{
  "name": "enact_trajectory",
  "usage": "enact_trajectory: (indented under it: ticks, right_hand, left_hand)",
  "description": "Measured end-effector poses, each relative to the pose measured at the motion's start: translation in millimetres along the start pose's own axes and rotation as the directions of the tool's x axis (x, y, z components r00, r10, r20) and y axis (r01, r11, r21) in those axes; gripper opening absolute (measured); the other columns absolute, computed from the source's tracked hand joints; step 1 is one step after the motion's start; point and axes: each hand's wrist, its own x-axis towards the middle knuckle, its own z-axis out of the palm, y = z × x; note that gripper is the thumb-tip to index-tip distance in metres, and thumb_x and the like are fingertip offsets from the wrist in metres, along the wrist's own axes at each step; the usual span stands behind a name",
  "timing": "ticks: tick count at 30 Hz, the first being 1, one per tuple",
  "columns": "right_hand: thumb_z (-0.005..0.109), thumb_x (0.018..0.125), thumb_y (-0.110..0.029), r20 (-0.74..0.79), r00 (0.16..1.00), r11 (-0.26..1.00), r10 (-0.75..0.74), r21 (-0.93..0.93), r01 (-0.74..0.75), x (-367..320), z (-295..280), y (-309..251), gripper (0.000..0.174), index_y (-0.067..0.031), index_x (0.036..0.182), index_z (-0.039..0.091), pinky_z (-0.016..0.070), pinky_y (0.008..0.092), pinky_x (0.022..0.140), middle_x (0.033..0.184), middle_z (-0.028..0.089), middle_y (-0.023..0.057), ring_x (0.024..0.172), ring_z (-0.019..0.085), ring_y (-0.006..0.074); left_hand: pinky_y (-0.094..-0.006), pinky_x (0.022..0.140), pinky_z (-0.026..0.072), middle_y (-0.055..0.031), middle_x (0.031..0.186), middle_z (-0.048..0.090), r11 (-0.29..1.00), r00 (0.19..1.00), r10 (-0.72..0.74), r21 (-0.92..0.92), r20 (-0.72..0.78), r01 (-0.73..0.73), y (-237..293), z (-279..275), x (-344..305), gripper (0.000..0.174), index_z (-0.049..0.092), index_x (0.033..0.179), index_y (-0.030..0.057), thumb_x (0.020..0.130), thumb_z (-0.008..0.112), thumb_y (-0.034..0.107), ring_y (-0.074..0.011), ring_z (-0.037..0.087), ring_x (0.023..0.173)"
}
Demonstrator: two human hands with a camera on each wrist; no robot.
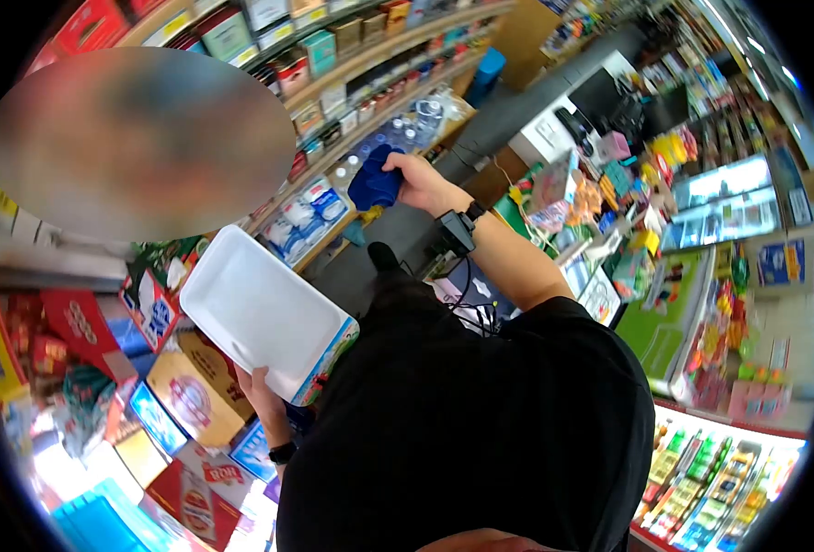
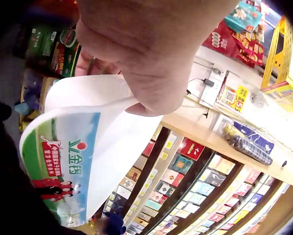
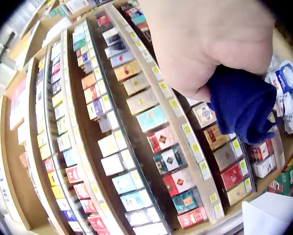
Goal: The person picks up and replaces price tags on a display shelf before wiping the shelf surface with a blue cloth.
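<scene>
A white rectangular tray (image 1: 264, 313) with a printed, coloured side is held tilted by its edge in my left hand (image 1: 262, 400). In the left wrist view the left hand (image 2: 136, 58) pinches the rim of the white tray (image 2: 117, 152), whose printed panel faces the camera. My right hand (image 1: 425, 187) grips a dark blue cloth (image 1: 376, 179), held away from the tray. The cloth (image 3: 242, 105) hangs below the right hand (image 3: 215, 44) in the right wrist view, and part of the fingers is out of sight there.
Shelves of small boxes (image 1: 333, 55) run along the upper left, with wrapped bottles (image 1: 310, 216) low down. Cardboard boxes (image 1: 191, 391) stand at the lower left. Across the grey floor (image 1: 508, 97), a cluttered counter (image 1: 563, 212) and a lit drinks cooler (image 1: 701, 483) stand on the right.
</scene>
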Motion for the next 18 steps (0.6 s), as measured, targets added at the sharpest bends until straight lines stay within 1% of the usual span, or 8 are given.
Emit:
enact_trajectory:
  ticks: [4,6,7,8,10,13,16,18]
  right_hand:
    - [0.059,0.092,0.007,-0.181,0.98,0.989,-0.088,0.099,0.107,-31,-41,9,0.027,0.0032,0.119,0.065,0.0633,0.0494,0.096,0.119,0.073,0.0159,0.105,0.075,0.0323]
    - [0.061,0.091,0.012,-0.352,0.918,0.972,-0.184,0.074,0.223,-37,-72,13,0.032,0.0024,0.121,0.064,0.0645,0.0486,0.094,0.119,0.073,0.0167,0.103,0.075,0.0324]
    - [0.067,0.09,0.01,-0.424,0.873,0.961,-0.243,0.016,0.275,-36,-89,15,0.033,0.0003,0.121,0.064,0.0653,0.0466,0.088,0.114,0.073,0.0161,0.099,0.075,0.0303]
    - [0.067,0.09,0.01,-0.43,0.869,0.96,-0.244,0.019,0.279,-35,-108,15,0.033,0.0003,0.121,0.064,0.0653,0.0466,0.088,0.114,0.073,0.0161,0.099,0.075,0.0303]
    - [0.074,0.086,0.006,-0.45,0.766,0.875,-0.46,-0.375,0.306,-34,-141,6,0.036,0.0016,0.121,0.065,0.0623,0.0425,0.079,0.105,0.072,0.013,0.094,0.073,0.0273]
    - [0.079,0.079,0.0,-0.441,0.634,0.66,-0.635,-0.737,0.149,-37,-174,-30,0.042,0.0021,0.12,0.069,0.0598,0.0412,0.078,0.102,0.074,0.015,0.091,0.073,0.0263]
    - [0.073,0.082,-0.004,-0.453,0.534,0.534,-0.714,-0.845,-0.003,-29,-202,-76,0.039,0.0004,0.121,0.07,0.0596,0.0433,0.08,0.106,0.076,0.0208,0.094,0.075,0.0334]
    - [0.068,0.084,-0.004,-0.514,0.508,0.562,-0.692,-0.824,-0.068,-16,-227,-110,0.041,0.0001,0.125,0.069,0.059,0.0449,0.082,0.111,0.075,0.024,0.099,0.075,0.0365]
  left_hand:
    - [-0.0388,0.115,0.0438,-0.0176,0.151,0.058,0.997,0.994,-0.063,-0.039,0.086,0.067,-1,0,21,0.078,0.042,0.16,-0.0049,0.083,0.055,0.006,-0.0305,0.057,0.135]
    - [-0.04,0.116,0.0439,-0.0188,0.153,0.056,0.993,0.991,-0.108,-0.04,0.08,0.111,0,4,30,0.08,0.04,0.162,-0.0039,0.083,0.053,0.003,-0.0325,0.056,0.138]
    - [-0.04,0.116,0.0439,-0.0188,0.153,0.056,0.993,0.99,-0.111,-0.035,0.09,0.114,2,7,33,0.08,0.04,0.162,-0.0039,0.083,0.053,0.003,-0.0325,0.056,0.138]
    - [-0.0405,0.117,0.0441,-0.0193,0.154,0.056,0.992,0.987,-0.115,-0.039,0.109,0.12,7,11,35,0.081,0.039,0.162,-0.0034,0.083,0.053,0.002,-0.0335,0.056,0.139]
    - [-0.041,0.117,0.0443,-0.0199,0.155,0.055,0.991,0.984,-0.12,-0.039,0.128,0.126,9,15,40,0.082,0.037,0.163,-0.0029,0.083,0.052,0.002,-0.0345,0.056,0.14]
    - [-0.0417,0.117,0.0451,-0.021,0.155,0.055,0.991,0.983,-0.127,-0.015,0.136,0.13,9,20,44,0.082,0.037,0.164,-0.0022,0.083,0.052,0.002,-0.0351,0.055,0.14]
    - [-0.0418,0.117,0.0455,-0.0212,0.155,0.054,0.99,0.988,-0.12,-0.057,0.094,0.125,15,32,42,0.082,0.037,0.164,-0.002,0.083,0.052,0.002,-0.0349,0.056,0.14]
    - [-0.0416,0.116,0.0455,-0.021,0.155,0.054,0.991,0.99,-0.126,-0.027,0.056,0.128,17,36,39,0.081,0.036,0.164,-0.002,0.084,0.052,0.002,-0.0346,0.056,0.139]
